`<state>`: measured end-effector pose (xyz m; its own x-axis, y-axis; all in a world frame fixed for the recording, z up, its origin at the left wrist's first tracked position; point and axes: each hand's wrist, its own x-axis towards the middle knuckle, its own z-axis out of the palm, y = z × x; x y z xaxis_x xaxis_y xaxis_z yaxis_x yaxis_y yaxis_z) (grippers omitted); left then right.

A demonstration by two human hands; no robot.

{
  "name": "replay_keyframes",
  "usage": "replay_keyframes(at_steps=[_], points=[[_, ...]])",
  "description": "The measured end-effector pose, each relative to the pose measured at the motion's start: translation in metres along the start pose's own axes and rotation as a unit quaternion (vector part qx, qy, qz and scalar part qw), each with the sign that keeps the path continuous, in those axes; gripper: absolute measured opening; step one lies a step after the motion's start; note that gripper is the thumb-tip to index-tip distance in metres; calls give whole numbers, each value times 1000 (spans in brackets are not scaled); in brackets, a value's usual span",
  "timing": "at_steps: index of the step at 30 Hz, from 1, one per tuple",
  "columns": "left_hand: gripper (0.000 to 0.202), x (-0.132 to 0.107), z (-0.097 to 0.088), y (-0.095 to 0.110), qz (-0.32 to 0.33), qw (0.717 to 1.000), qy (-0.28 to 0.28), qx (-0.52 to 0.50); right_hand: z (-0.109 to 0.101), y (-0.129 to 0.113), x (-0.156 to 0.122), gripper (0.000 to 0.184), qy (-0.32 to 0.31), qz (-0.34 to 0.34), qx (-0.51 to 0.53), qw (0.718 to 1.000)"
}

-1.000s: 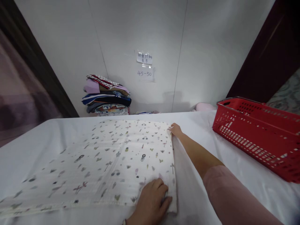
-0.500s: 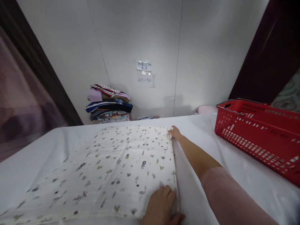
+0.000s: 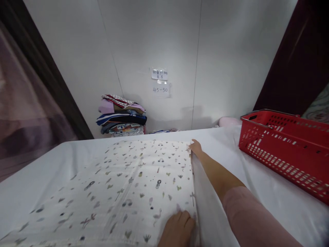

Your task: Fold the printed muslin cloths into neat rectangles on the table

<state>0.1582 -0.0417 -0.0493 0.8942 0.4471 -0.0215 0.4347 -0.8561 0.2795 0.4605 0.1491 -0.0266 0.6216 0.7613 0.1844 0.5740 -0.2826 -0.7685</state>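
Observation:
A white cloth (image 3: 123, 185) printed with small plants and figures lies spread flat on a white-covered table (image 3: 221, 144). My right hand (image 3: 196, 147) reaches to the cloth's far right corner and pinches it, and the right edge is lifted off the table along my forearm. My left hand (image 3: 177, 230) is closed on the cloth's near right corner at the bottom of the view, partly cut off by the frame edge.
A red plastic basket (image 3: 285, 154) stands on the table at the right. A stack of folded clothes (image 3: 122, 115) sits against the white wall behind the table, under two paper labels (image 3: 159, 82). Something pink (image 3: 226, 121) lies beyond the table's far edge.
Both hands have raised the cloth's right edge off the table; one second ago it lay flat. My left hand slid toward the near edge.

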Motion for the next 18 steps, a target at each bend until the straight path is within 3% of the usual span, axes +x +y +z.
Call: replay_keyframes(at_steps=[2,6,10,13,18], points=[[29,-2,-2,1,6,1000,1,1,-1,-1,-1,46,0,19,2,1000],[47,-9,-16,8,0,998,21,-67,-4,-3,-5,54,-12,50,16,999],[40,-18,-33,16,3,993,42,-112,-13,-6,-19,57,-46,79,53,994],[35,-20,-40,20,5,992,47,-115,-24,-8,-44,61,-91,102,91,986],[26,-18,-47,21,-18,990,67,-127,-47,-8,-107,60,-156,117,171,966]])
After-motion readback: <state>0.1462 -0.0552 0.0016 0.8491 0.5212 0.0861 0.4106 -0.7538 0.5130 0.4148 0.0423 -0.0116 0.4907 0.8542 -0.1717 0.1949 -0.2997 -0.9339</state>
